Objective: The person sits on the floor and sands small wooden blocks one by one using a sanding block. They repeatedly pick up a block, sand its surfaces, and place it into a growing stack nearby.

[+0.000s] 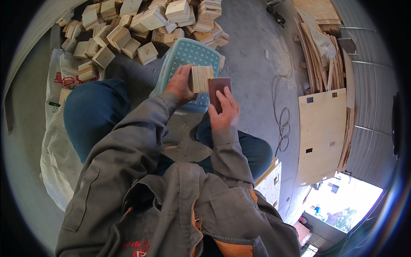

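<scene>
To rub well here, I should keep what looks like a sanding block (219, 85) flat to the wooden block (201, 79) and press evenly, easing off near the edges. My left hand (180, 85) grips the wood above the blue plastic stool (195, 50); my right hand (226, 109) clasps the sanding block at its right side. The wood looks pale, squarish, finely striped in layers

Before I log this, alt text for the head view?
A person's left hand holds a layered wooden block over a light-blue plastic stool, while the right hand holds a flat reddish-brown block at its right side. More wooden blocks lie heaped beyond.
</scene>
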`<state>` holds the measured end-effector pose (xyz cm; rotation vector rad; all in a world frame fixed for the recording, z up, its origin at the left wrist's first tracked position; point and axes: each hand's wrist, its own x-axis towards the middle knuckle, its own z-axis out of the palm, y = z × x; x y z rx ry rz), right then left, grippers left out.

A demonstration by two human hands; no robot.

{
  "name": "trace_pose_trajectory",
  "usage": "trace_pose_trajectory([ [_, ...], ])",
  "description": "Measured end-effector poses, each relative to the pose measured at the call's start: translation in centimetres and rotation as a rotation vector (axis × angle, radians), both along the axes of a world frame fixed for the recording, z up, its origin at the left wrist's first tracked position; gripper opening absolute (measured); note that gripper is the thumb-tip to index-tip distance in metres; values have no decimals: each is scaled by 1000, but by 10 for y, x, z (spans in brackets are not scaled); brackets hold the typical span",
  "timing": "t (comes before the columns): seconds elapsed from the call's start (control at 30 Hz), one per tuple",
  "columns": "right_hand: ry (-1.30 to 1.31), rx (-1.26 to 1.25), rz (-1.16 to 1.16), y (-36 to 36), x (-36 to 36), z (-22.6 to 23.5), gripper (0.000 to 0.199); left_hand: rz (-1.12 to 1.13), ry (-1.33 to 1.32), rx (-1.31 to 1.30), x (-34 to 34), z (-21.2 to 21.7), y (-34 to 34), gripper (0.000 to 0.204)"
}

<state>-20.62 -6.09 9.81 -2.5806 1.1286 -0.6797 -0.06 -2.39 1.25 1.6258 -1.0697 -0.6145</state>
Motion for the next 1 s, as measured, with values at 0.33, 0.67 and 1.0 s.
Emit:
trace_pose_trajectory([
  [0.33, 131, 43, -83, -91, 90, 6, 53, 4, 2, 8, -1, 8, 0, 97],
  [0.67, 54, -47, -35, 6, -13, -5, 57, -10, -28, -42, 0, -2, -1, 93],
  [1.0, 107, -86, -23, -19, 15, 3, 54, -8, -8, -24, 1, -1, 0, 94],
])
